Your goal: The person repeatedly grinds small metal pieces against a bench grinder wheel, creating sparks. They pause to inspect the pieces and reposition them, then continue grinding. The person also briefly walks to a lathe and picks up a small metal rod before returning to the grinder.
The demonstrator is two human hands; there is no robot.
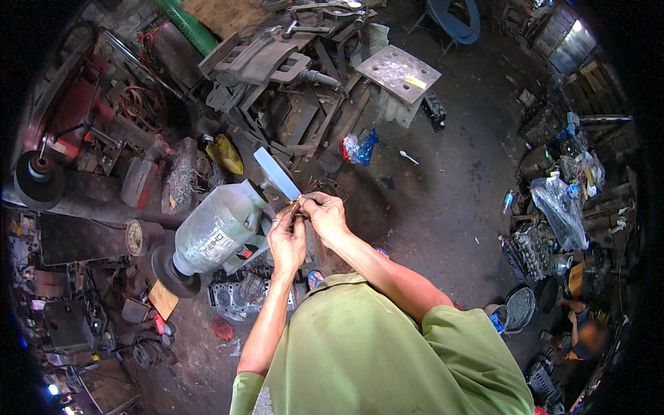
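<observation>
A grey-green bench grinder (218, 220) stands just left of my hands. Its pale blue-grey grinding wheel (277, 174) faces me at the upper right end, and a dark wheel (173, 271) sits at the other end. My left hand (287, 243) is closed, its fingertips pinched together at the lower edge of the pale wheel. Beside it my right hand (326, 216) is closed too, thumb and fingers meeting the left ones. Between them is something small that I cannot make out, mostly hidden by the fingers, at or very near the wheel. Thin orange streaks show beside the wheel.
Ahead is a cluttered metal workbench (304, 66) with a square plate (399, 72) on its right. A yellow scoop-like container (225, 153) lies behind the grinder. An engine block (238, 294) rests on the floor below it. Another person (588, 339) is at the far right among parts.
</observation>
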